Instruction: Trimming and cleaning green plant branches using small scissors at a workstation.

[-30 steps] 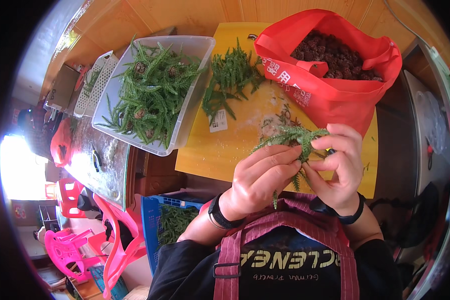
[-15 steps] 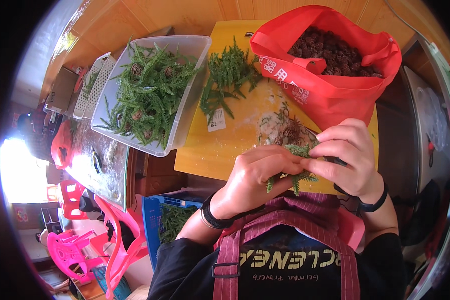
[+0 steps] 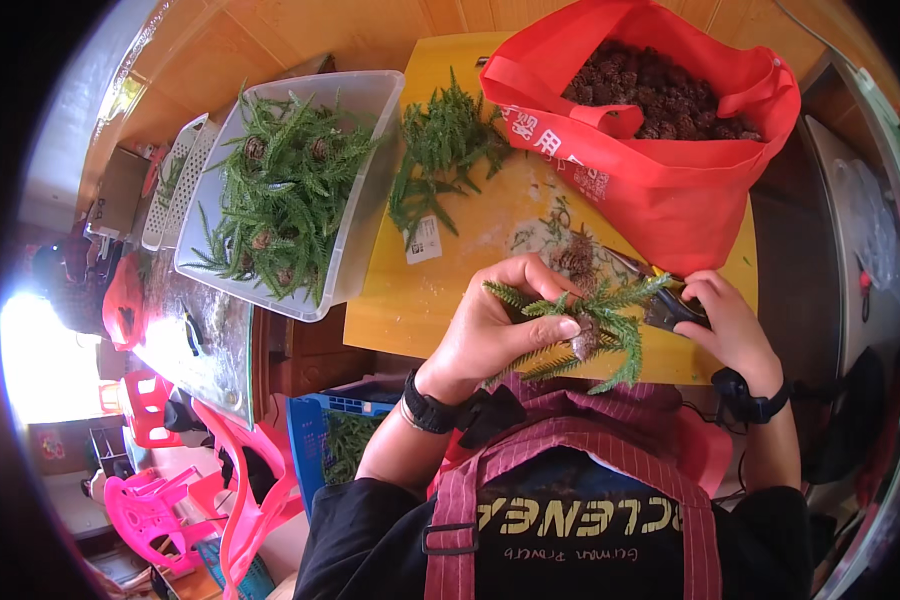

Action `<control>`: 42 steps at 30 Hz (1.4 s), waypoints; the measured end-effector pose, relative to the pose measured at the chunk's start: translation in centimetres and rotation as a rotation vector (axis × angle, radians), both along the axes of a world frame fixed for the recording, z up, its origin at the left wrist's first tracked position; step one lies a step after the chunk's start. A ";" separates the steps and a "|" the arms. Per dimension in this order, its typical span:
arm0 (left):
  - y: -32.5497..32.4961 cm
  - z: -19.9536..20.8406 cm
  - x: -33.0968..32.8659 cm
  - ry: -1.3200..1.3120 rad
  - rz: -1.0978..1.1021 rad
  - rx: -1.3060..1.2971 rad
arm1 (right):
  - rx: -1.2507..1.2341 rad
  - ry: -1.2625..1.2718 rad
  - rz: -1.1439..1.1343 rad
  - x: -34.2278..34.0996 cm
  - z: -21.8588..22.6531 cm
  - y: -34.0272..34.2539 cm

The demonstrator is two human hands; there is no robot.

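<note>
My left hand (image 3: 515,325) pinches an artificial pine sprig (image 3: 625,350) between thumb and fingers, above the near edge of the yellow board. A small brown pine cone (image 3: 584,338) sits among the sprig's green needles, close to my thumb tip. To the right, my right hand (image 3: 732,330) has its thumb and fingers closed around the dark handles of pliers (image 3: 678,312); yellow shows on them, and the sprig partly covers their far end. Beyond the sprig, another pine cone (image 3: 574,260) lies on the board among needle scraps.
A red cloth bag (image 3: 670,175) full of pine cones stands at the back right. Left of it lie loose green sprigs (image 3: 445,145) and a white label (image 3: 423,240). A clear plastic bin (image 3: 340,270) holds finished-looking sprigs with cones. Below sits a blue crate (image 3: 310,440).
Both hands were together over the sprig; now they are apart. My right hand has let go of it and moved right onto the pliers. The sprig's cone now shows in my left hand.
</note>
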State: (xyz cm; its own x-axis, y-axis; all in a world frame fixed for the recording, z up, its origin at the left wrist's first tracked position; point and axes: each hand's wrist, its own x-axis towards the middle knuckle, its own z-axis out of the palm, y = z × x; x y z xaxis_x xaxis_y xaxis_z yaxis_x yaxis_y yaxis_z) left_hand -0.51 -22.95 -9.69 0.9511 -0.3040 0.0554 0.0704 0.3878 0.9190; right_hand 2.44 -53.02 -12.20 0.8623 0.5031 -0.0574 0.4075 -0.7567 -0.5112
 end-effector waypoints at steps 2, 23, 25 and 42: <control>-0.2 0.1 0.0 0.024 -0.002 -0.028 | 0.073 0.008 0.000 0.0 -0.7 -0.5; 1.0 0.6 0.4 0.051 -0.190 -0.106 | 1.018 0.726 -0.045 -3.7 5.4 -1.8; 1.2 0.8 0.4 0.021 -0.200 -0.092 | 0.701 0.346 0.140 -2.5 6.9 -0.2; 2.1 1.0 0.5 0.032 -0.413 -0.127 | 0.392 -0.131 0.402 -0.3 8.7 2.3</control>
State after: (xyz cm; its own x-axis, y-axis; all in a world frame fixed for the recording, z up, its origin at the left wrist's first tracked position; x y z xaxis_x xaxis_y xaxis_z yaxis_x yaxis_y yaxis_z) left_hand -0.05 -20.83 -8.66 0.7527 -0.6522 0.0900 0.2709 0.4314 0.8606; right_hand 2.17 -50.70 -3.46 0.5863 0.7550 0.2936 0.7027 -0.2937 -0.6481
